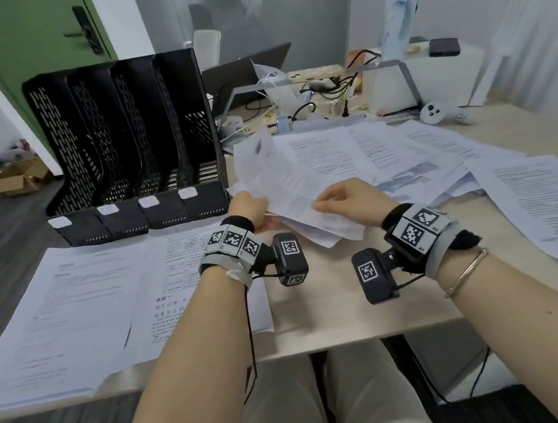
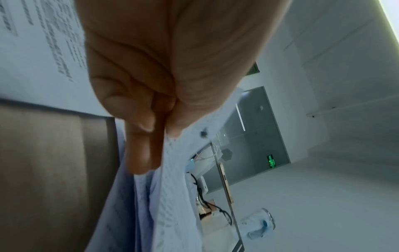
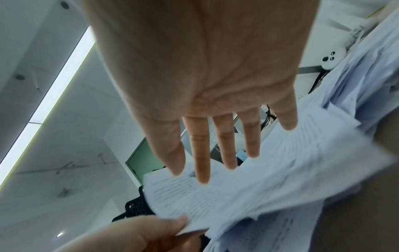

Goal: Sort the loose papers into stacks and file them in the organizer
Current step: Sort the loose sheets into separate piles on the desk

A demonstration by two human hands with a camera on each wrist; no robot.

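Note:
A black mesh organizer with several upright slots stands at the back left of the desk; a bit of it shows as the organizer. My left hand pinches the left edge of a curled bundle of printed papers between thumb and fingers, seen close up as the left hand on the bundle. My right hand lies on the bundle's top sheet. Its fingers are straight, tips against the bundle. Two flat stacks lie in front of the organizer.
Loose sheets spread over the desk's middle and right, with more sheets reaching the right edge. Behind them are a laptop, tangled cables, a white box and a tall bottle.

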